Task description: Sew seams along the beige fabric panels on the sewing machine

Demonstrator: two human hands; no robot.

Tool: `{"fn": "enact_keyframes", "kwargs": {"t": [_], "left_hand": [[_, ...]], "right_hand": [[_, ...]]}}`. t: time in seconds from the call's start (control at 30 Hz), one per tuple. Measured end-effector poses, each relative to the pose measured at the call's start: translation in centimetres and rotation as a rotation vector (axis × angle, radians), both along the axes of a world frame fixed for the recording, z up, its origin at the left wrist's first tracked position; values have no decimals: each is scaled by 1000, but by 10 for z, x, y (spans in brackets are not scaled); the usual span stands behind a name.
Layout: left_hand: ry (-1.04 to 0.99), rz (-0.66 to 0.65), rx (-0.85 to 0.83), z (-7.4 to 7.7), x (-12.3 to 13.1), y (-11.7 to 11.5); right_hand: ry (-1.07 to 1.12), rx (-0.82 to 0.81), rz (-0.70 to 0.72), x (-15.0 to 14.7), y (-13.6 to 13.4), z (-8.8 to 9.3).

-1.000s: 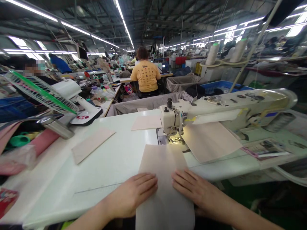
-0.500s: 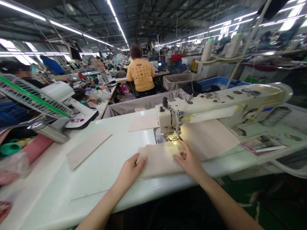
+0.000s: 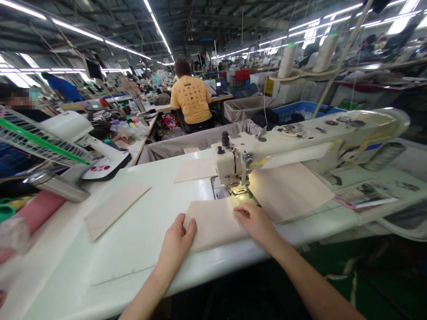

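Since the last look, the right hand (image 3: 253, 224) has come down from raised fingertips and now lies across a pale beige fabric panel (image 3: 213, 229), pressing on it with the fingers close together. The left hand (image 3: 176, 238) stands at the panel's left edge, its fingers curled against it; whether they pinch the fabric I cannot tell. The panel lies on the white sewing table (image 3: 133, 240), its far edge just short of the presser foot (image 3: 238, 191) of the industrial sewing machine (image 3: 230, 162). A larger beige sheet (image 3: 287, 191) lies to the right of the foot, partly under the machine arm. Two loose beige pieces rest on the table — a strip (image 3: 115, 209) to the left, and a piece (image 3: 195, 170) behind the machine head's left side. Farther off, a co-worker in a yellow T-shirt (image 3: 191, 100) sits with their back turned.
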State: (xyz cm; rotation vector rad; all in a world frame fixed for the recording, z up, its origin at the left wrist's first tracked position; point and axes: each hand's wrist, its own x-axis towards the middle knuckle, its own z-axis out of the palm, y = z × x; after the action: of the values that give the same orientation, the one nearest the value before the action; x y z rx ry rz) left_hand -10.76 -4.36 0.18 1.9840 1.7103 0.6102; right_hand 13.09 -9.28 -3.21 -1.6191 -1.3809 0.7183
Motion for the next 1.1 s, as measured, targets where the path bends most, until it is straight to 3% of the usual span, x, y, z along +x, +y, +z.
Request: {"fn": "enact_keyframes", "kwargs": {"t": [0.7,0.87,0.93,1.0,1.1], "left_hand": [[76,-13,10,-6,-4,2],[396,-75,-15,9,1,2],[549,-85,104,17,11,1],[568,-176,310,16,26,-1],[412,-570,437,-2,52,-2]], "right_hand": [[-53,-11,2,1,0,-6],[-200,-77,13,-3,1,8],[-369,-48,22,-3,-2,16],[-523,56,46,-2,-7,20],[-590,247,134,3,-14,17]]}}
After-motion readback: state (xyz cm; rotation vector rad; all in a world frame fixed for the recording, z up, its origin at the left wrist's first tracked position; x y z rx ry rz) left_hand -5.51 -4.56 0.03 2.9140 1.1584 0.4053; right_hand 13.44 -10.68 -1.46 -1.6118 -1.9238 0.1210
